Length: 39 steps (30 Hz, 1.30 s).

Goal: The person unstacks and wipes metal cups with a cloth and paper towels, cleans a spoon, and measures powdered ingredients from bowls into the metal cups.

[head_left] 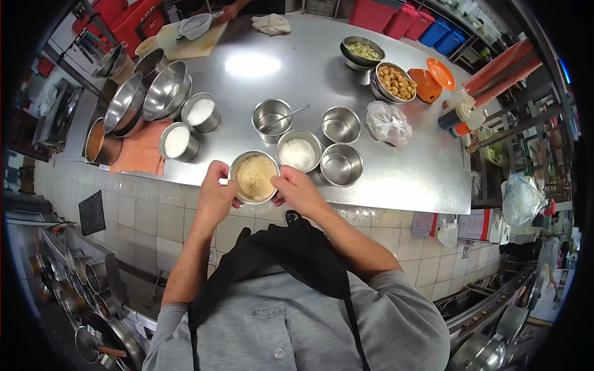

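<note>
Between my two hands is a round metal container (255,177) with tan powder in it, at the near edge of the steel table. My left hand (218,193) grips its left rim, fingers closed on the wall. On the opposite side my right hand (298,190) pinches the rim with the thumb over it. Just beyond my right hand stands a metal container of white powder (297,152). Behind these is a metal container with a spoon (284,119) leaning in it. Two bare metal containers, one farther (340,125) and one nearer (341,165), stand to the right.
Two containers of white granules (177,141) stand left, beside stacked metal bowls (167,89) and an orange cloth (139,150). Right are a knotted plastic bag (389,123), a bowl of browned chunks (396,83) and an orange scale (426,85). Another person's hand (229,12) is by a cutting board (192,42).
</note>
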Motion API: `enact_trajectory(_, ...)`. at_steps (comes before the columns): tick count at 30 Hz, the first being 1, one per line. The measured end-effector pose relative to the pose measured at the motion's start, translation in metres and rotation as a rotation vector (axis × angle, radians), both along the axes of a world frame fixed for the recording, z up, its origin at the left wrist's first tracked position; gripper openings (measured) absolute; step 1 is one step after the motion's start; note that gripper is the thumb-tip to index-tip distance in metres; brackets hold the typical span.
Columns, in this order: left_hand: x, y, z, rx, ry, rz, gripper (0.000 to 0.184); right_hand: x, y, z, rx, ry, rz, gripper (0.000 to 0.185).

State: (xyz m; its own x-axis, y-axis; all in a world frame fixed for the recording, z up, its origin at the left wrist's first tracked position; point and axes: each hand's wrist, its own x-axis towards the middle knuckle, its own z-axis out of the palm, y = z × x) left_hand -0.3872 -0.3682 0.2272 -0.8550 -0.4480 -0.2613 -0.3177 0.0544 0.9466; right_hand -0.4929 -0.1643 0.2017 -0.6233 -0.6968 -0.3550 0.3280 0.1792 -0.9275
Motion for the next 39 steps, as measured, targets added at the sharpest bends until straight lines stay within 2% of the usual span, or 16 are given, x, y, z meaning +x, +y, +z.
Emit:
enact_trajectory(3, -0.011, 0.022, 0.023, 0.088, 0.039, -0.077, 0.025, -0.002, 0.044, -0.011, -0.066, 0.21, -0.176, 0.039)
enact_trajectory(6, -0.029, 0.048, 0.024, 0.244, 0.036, -0.214, 0.025, 0.008, 0.078, -0.004, -0.206, -0.141, -0.398, 0.058)
enact_trajectory(9, -0.052, 0.088, 0.017, 0.407, 0.067, -0.365, 0.025, 0.012, 0.107, 0.01, -0.671, -0.633, -0.304, 0.069)
enact_trajectory(10, -0.059, 0.099, 0.016, 0.463, 0.085, -0.414, 0.025, 0.004, 0.122, 0.003, -0.689, -0.625, -0.283, 0.07)
enact_trajectory(13, -0.079, 0.118, 0.013, 0.495, -0.005, -0.492, 0.031, -0.029, 0.165, -0.006, -0.67, -0.389, -0.439, 0.07)
enact_trajectory(14, -0.081, 0.117, 0.0, 0.279, -0.024, -0.615, 0.038, -0.039, 0.173, 0.004, -0.556, -0.261, -0.451, 0.07)
enact_trajectory(17, -0.09, 0.125, -0.074, -0.699, 0.564, -0.724, 0.033, -0.062, 0.175, 0.025, -0.204, 0.123, -0.463, 0.071)
enact_trajectory(18, -0.088, 0.129, -0.074, -0.701, 0.41, -0.743, 0.028, -0.07, 0.171, 0.018, -0.082, 0.264, -0.452, 0.072)
enact_trajectory(19, -0.088, 0.133, -0.074, -0.728, 0.407, -0.728, 0.027, -0.076, 0.169, 0.015, 0.038, 0.406, -0.438, 0.073)
enact_trajectory(20, -0.087, 0.136, -0.071, -0.756, 0.403, -0.713, 0.027, -0.078, 0.164, 0.016, 0.105, 0.316, -0.395, 0.082)
enact_trajectory(24, -0.088, 0.141, -0.064, -0.805, 0.376, -0.668, 0.023, -0.069, 0.143, 0.029, 0.394, 0.647, -0.361, 0.09)
enact_trajectory(27, -0.086, 0.143, -0.066, -0.823, 0.352, -0.622, 0.02, -0.063, 0.133, 0.046, 0.414, 0.832, -0.328, 0.088)
enact_trajectory(30, -0.088, 0.144, -0.074, -0.83, 0.41, -0.607, 0.02, -0.065, 0.128, 0.034, 0.547, 0.952, -0.305, 0.086)
enact_trajectory(33, -0.087, 0.143, -0.073, -0.827, 0.372, -0.595, 0.019, -0.068, 0.128, 0.04, 0.443, 0.856, -0.338, 0.086)
enact_trajectory(36, -0.086, 0.143, -0.073, -0.821, 0.401, -0.563, 0.018, -0.063, 0.129, 0.044, 0.382, 0.922, -0.336, 0.085)
enact_trajectory(39, -0.087, 0.143, -0.071, -0.808, 0.355, -0.583, 0.018, -0.062, 0.129, 0.035, 0.487, 0.958, -0.319, 0.084)
